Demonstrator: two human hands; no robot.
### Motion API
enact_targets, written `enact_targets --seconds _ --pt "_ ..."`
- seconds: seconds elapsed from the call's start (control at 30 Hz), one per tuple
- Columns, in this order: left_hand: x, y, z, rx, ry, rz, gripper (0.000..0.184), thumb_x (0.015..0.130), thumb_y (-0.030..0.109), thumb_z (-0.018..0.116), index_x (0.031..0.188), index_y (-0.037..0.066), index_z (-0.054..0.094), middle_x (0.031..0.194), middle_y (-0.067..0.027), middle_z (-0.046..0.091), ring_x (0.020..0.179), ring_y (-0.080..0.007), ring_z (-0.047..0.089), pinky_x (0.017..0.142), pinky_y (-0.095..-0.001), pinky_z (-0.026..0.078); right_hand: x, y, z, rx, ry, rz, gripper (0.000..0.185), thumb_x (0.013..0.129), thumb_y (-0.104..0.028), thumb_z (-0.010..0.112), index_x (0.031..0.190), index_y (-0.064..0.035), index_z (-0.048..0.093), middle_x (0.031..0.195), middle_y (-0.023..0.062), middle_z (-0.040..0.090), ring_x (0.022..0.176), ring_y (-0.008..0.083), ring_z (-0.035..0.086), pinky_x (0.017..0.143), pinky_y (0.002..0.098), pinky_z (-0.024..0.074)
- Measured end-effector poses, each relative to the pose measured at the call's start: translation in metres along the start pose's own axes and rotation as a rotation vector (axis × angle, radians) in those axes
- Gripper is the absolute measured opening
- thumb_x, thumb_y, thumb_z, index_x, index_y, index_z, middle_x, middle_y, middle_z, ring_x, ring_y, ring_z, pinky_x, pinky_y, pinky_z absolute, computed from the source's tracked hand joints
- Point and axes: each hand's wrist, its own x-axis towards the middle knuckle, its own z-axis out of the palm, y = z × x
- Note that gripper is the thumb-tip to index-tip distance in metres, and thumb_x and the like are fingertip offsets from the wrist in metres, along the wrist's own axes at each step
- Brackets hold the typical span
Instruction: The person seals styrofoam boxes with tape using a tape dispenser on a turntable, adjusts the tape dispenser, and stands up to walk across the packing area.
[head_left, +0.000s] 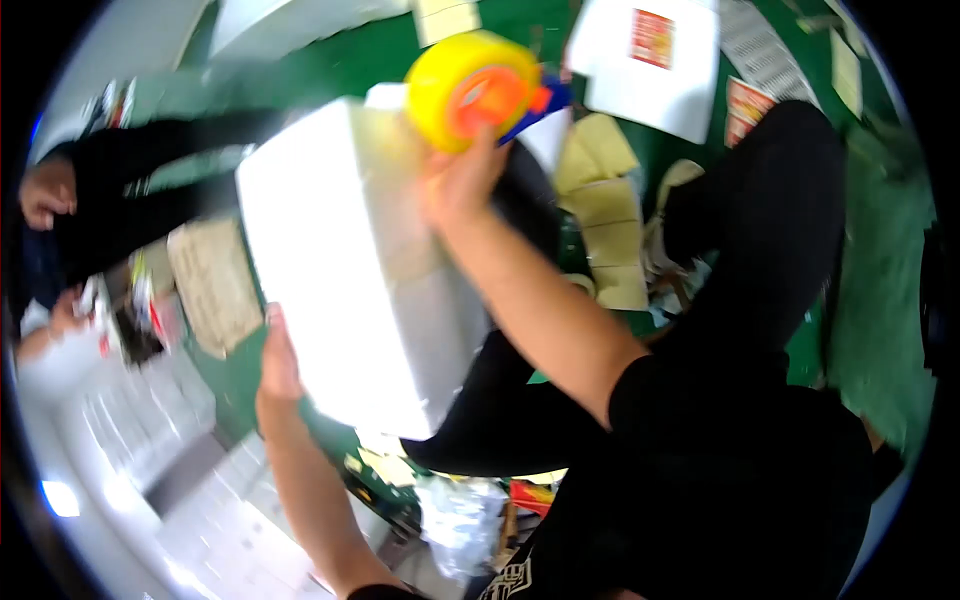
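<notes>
One large white box with flat sides [320,250] is tilting over the lap; the left hand [281,362] is supporting its side. The right hand [463,180] is gripping a yellow roll with an orange hub [440,95], likely tape, at the box's edge, seemingly working there, which is calling for steady support. Beyond, a red-printed paper label [652,38] is showing unreadable writing.
</notes>
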Motion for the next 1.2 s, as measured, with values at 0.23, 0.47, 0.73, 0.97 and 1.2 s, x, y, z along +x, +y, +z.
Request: enact_targets --seconds 0.23,0.47,0.73,0.97,1.2 --pt "0.014 -0.056 0.078 -0.735 -0.242 0.338 0.085 0.099 0.068 0.032 0.157 0.006 0.023 0.154 -0.0137 0.039 0.139 -0.0279 0.041 0.113 -0.0392 0.037 -0.023 -0.026 -0.018 -0.256 0.105 0.359 0.047 0.101 -0.034 0.05 0.14 -0.0084 0.046 0.14 0.0117 0.052 0.128 0.0292 0.052 0.109 0.0484 0.0439" --pt "-0.04 0.013 0.075 0.086 -0.029 0.417 0.083 0.102 0.063 0.03 0.159 0.006 0.012 0.157 -0.015 0.033 0.143 -0.0247 0.036 0.115 -0.0353 0.033 -0.06 -0.013 0.013 -0.423 -0.049 0.544 0.051 0.095 -0.034 0.057 0.136 -0.0054 0.046 0.132 0.016 0.055 0.119 0.0319 0.056 0.103 0.0451 0.0477" --pt "-0.012 -0.039 0.187 1.305 0.612 0.444 0.094 0.095 0.063 0.047 0.156 -0.002 0.018 0.164 -0.0223 0.015 0.153 -0.04 0.008 0.113 -0.0715 0.007 0.068 -0.155 0.02 -0.614 -0.156 -0.106 0.046 0.096 -0.028 0.052 0.137 -0.007 0.048 0.137 0.0141 0.054 0.124 0.0321 0.055 0.105 0.0508 0.0461" --pt "-0.029 -0.004 0.133 1.066 0.433 0.546 0.057 0.093 0.053 0.058 0.138 0.018 0.06 0.157 -0.0071 0.04 0.152 -0.0286 0.02 0.119 -0.0582 0.013 0.023 -0.176 0.037 -0.601 -0.275 0.64 0.044 0.099 -0.026 0.046 0.137 -0.0045 0.049 0.136 0.016 0.055 0.126 0.0323 0.055 0.112 0.0572 0.0369" --pt "0.021 -0.035 0.122 1.287 0.515 0.654 0.074 0.098 0.055 0.048 0.156 0.013 0.029 0.163 -0.014 0.026 0.151 -0.0315 0.022 0.117 -0.0634 0.015 -0.021 -0.221 0.034 -0.868 -0.418 0.806 0.064 0.08 -0.002 0.06 0.142 -0.0066 0.043 0.128 0.0122 0.06 0.112 0.0279 0.063 0.099 0.0425 0.0514"
